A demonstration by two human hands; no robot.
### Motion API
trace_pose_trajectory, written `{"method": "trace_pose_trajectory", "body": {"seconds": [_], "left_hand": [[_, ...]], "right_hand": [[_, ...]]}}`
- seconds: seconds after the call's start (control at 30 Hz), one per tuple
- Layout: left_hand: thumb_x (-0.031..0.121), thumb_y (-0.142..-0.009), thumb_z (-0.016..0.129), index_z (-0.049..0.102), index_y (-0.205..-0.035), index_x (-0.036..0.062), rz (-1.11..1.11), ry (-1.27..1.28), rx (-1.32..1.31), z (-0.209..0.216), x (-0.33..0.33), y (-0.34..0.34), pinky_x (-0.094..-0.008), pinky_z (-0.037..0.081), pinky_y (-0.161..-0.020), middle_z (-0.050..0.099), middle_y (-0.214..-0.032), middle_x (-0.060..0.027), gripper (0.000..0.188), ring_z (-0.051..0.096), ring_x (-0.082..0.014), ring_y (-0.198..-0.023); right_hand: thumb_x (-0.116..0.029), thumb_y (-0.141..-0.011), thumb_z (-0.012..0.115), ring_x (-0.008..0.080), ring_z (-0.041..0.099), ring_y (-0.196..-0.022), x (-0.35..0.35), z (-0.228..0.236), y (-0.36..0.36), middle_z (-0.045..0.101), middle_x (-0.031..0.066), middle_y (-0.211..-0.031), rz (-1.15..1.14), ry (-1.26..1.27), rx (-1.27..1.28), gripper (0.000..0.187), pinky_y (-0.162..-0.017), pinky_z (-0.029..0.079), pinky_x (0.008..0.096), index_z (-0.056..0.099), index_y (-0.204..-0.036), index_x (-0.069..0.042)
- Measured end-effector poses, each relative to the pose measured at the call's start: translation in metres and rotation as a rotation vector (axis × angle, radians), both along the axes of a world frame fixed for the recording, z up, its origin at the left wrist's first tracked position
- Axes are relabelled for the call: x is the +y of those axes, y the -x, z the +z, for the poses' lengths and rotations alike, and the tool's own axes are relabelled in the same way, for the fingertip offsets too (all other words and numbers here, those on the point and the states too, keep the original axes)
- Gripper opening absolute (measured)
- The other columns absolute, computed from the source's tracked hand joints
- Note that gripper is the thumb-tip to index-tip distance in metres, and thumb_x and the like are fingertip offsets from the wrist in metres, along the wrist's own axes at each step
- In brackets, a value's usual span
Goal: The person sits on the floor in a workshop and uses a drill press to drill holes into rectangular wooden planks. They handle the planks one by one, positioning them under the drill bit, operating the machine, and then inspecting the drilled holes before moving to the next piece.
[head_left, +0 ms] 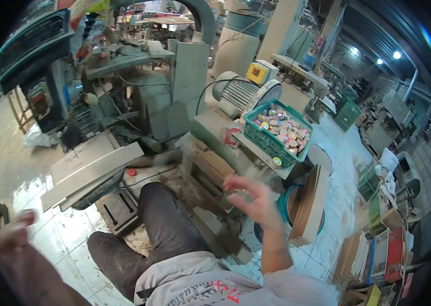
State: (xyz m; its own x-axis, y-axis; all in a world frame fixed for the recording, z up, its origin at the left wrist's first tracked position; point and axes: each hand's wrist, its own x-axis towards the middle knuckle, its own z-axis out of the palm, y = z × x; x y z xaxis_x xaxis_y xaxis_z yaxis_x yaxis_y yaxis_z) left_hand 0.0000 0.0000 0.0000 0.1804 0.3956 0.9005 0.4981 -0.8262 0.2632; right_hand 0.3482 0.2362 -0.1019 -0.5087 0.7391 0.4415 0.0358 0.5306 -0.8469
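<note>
One grey motor [242,96] is sitting mid-view, a yellow switch box [258,74] just behind; farther right, planks [310,204] are blocking part of a teal tub [283,198]. Pale boards [91,176] are lying slanted at left, nearest the left hand [14,232]. Green basket [264,137] is resting on a bench [260,155], beyond the right hand [256,201], holding piled round pieces [287,133], mostly tan, some with coloured faces. Right hand is spreading its fingers, empty. Left hand is blurring near the dark rim; can't tell its grip.

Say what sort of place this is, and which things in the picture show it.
Probably a woodworking workshop: it has long boards, an electric motor and what look like wood shavings.
</note>
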Motion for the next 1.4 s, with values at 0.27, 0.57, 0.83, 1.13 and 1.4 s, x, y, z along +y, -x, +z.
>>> {"method": "trace_pose_trajectory", "body": {"seconds": [0.27,0.57,0.83,1.13,1.4], "left_hand": [[0.038,-0.091,0.052,0.062,-0.111,-0.0056,0.055,0.73,-0.056,-0.088,0.114,0.009,-0.0387,0.047,-0.088,0.061,-0.113,-0.0223,0.049,0.06,-0.0363,-0.101],[0.012,-0.094,0.055,0.06,-0.105,-0.0064,0.092,1.14,-0.396,-0.328,0.157,0.04,-0.0281,0.045,-0.063,0.06,-0.086,-0.009,0.022,0.055,-0.0143,-0.071],[0.025,-0.093,0.058,0.061,-0.109,-0.0026,0.227,1.662,-0.087,-0.468,0.121,0.077,-0.0353,0.048,-0.086,0.066,-0.103,-0.017,0.032,0.062,-0.0258,-0.095],[0.04,-0.091,0.06,0.066,-0.113,0.009,0.191,1.621,-0.227,-0.518,0.105,0.083,-0.0387,0.049,-0.086,0.067,-0.11,-0.017,0.039,0.064,-0.0303,-0.101],[0.032,-0.095,0.055,0.063,-0.115,0.0044,0.224,1.484,-0.313,-0.476,0.108,0.081,-0.0383,0.05,-0.086,0.067,-0.108,-0.017,0.035,0.064,-0.0286,-0.099]], "right_hand": [[-0.01,-0.09,0.064,0.0114,0.062,-0.09,0.055,0.016,-0.037,0.067,0.0062,-0.097,-0.607,-0.03,-0.063,0.022,-0.081,0.049,0.0244,0.065,-0.109,0.002],[-0.031,-0.083,0.071,0.0264,0.058,-0.106,0.073,-0.042,-0.258,0.063,0.0192,-0.109,-1.658,-0.421,-0.75,0.048,-0.088,0.047,0.0421,0.059,-0.118,0.0],[-0.044,-0.063,0.083,0.0317,0.064,-0.1,0.049,-0.171,-0.311,0.067,0.0171,-0.108,-1.56,0.375,-0.942,0.076,-0.085,0.051,0.0398,0.056,-0.124,-0.009],[-0.02,-0.08,0.07,0.0316,0.058,-0.103,0.045,-0.21,-0.412,0.063,0.0167,-0.107,-1.645,-0.299,-0.799,0.041,-0.096,0.043,0.0393,0.058,-0.113,0.0],[-0.031,-0.092,0.062,0.0247,0.057,-0.11,0.082,-0.053,-0.213,0.059,0.0165,-0.122,-1.518,-0.408,0.191,0.051,-0.096,0.042,0.0362,0.051,-0.131,0.0]]}}
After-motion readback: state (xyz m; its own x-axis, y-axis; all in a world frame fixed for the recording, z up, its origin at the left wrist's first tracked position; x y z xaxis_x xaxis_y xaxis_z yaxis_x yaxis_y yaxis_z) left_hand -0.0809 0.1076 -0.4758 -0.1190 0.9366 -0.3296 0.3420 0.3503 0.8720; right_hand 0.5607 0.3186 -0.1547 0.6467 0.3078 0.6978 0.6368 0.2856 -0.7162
